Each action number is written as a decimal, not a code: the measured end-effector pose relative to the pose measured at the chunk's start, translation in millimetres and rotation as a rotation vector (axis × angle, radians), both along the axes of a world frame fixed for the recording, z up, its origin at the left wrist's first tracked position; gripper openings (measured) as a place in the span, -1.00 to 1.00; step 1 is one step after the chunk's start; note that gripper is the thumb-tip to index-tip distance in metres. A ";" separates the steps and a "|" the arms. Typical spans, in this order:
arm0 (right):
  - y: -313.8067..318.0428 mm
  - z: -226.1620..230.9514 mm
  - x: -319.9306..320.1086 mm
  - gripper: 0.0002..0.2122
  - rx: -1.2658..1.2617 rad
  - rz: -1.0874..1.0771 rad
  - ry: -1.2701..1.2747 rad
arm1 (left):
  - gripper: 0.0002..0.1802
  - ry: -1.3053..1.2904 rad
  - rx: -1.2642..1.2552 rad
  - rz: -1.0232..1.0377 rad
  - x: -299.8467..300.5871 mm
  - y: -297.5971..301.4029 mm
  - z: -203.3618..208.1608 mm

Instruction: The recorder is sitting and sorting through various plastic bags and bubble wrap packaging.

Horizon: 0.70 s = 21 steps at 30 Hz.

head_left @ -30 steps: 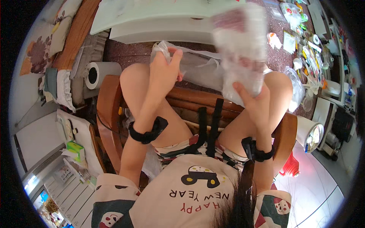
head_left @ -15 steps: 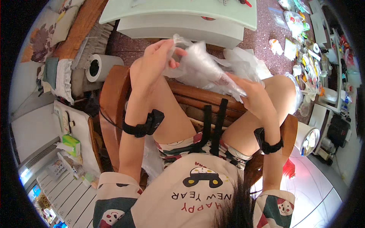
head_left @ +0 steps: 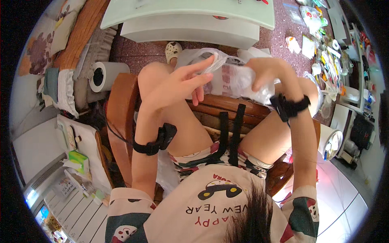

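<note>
A clear plastic bag (head_left: 190,55) hangs open in front of my knees, above the front of the wooden chair. My left hand (head_left: 178,83) pinches the bag's rim between thumb and fingertips; its other fingers hang loose below. Inside or against the bag lies a crumpled white plastic bundle (head_left: 233,79) with faint reddish print; the folds hide which. My right hand (head_left: 270,71) is at the bag's right side, beside the bundle. Its thumb and fingers are bent but apart, and I see nothing gripped between them. Each forearm wears a black strap with a small device.
Ahead stands a pale table (head_left: 186,10) with a white drawer front (head_left: 188,32). A paper roll (head_left: 111,75) is left of the wooden chair arm (head_left: 121,109). Many packages and bags (head_left: 324,65) litter the floor at right. A patterned clog (head_left: 173,50) shows beyond my left knee.
My right hand has let go of the white bundle, which now sits lower at the bag. The left hand has moved right and holds the bag's rim.
</note>
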State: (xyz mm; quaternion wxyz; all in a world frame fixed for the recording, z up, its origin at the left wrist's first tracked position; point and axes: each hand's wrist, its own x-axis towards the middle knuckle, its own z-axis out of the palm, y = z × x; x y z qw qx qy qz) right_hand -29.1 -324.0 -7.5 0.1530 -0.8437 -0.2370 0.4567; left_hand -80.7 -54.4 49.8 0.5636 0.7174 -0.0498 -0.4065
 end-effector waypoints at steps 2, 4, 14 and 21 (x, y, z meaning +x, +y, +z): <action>-11.8 -25.9 20.1 -0.60 -0.011 -0.048 0.101 | -0.43 0.001 0.033 -0.068 2.8 -0.8 -4.0; -13.0 -58.7 26.6 -0.53 0.073 -0.188 0.148 | -0.43 0.048 -0.040 -0.076 5.1 -0.3 -3.2; 47.4 -168.9 -5.4 -0.49 -0.093 -0.114 0.006 | -0.40 0.166 -0.172 0.002 18.6 -0.2 -11.1; 85.8 -243.7 27.0 -0.51 -0.105 -0.274 0.176 | -0.37 0.138 -0.167 0.227 24.7 2.6 -11.1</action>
